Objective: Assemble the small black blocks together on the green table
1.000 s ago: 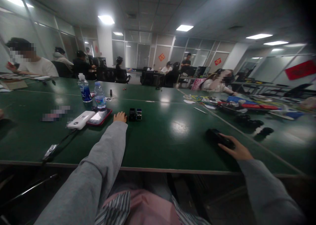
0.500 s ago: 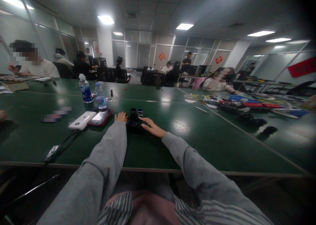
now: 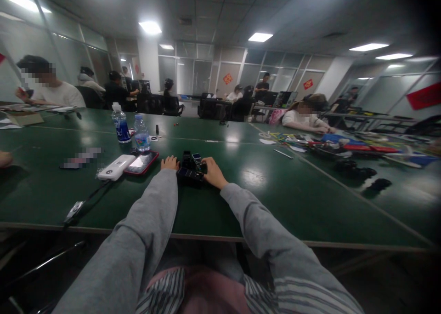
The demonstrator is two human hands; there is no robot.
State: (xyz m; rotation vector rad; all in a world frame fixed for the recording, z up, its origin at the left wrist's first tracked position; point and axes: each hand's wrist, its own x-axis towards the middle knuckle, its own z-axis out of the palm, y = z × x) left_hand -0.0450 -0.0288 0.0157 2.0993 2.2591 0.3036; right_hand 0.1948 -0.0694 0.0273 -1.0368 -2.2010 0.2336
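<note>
Several small black boxy pieces [image 3: 187, 172] stand close together on the green table [image 3: 206, 213] in front of me. One piece with a pale square face [image 3: 196, 157] is tilted at their right side. My right hand [image 3: 214, 172] is closed on that tilted piece, fingers bent around its right edge. Its exact kind is too small to make out. Just left of the black pieces, my left hand [image 3: 169, 163] lies with fingers spread on the table, its thumb side beside the nearest black piece.
To the left lie a white power bank [image 3: 116, 167] with a cable and a red-edged phone [image 3: 142, 162]. Behind them stand two water bottles [image 3: 121, 125]. Tangled cables and tools [image 3: 330, 144] cover the right side; a thin pen-like stick [image 3: 283, 154] lies nearer. People sit beyond.
My right hand has gone from pointing fingers to a closed grip on the pale-faced piece. That piece has tilted and shifted slightly right. The left hand stays in place.
</note>
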